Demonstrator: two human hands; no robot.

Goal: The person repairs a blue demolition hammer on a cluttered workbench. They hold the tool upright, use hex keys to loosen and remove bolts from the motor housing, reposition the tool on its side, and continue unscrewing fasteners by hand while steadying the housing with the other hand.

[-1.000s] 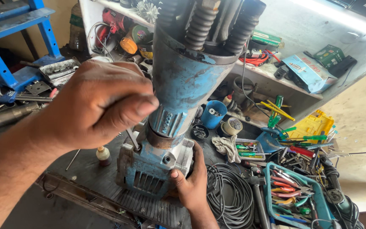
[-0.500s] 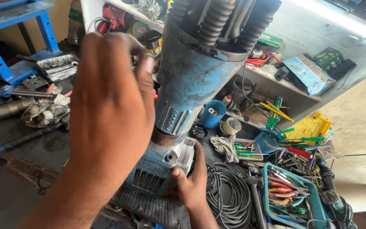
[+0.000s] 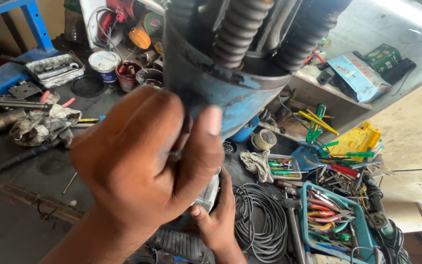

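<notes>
A big blue power tool [image 3: 225, 93] stands upright on the dark workbench, its worn housing close to the camera, with black ribbed grips [image 3: 238, 29] at its top. My left hand [image 3: 142, 166] is wrapped around the housing in the foreground, thumb pressed on the blue shell, and hides the tool's middle. Lower down, my right hand [image 3: 218, 222] holds the tool's base beside a grey metal part [image 3: 208, 193]. A black ribbed section [image 3: 181, 244] shows under it.
A coil of black cable [image 3: 260, 220] and a teal tray of screwdrivers and pliers [image 3: 333, 220] lie to the right. A dirty rag [image 3: 42, 124], a metal tray [image 3: 54, 68] and a blue frame [image 3: 35, 24] are at left. Cans and a yellow case [image 3: 355, 139] crowd the back.
My left hand has slid up the tool body toward the camera and now covers more of it. The tool fills more of the view. My right hand stays at the base.
</notes>
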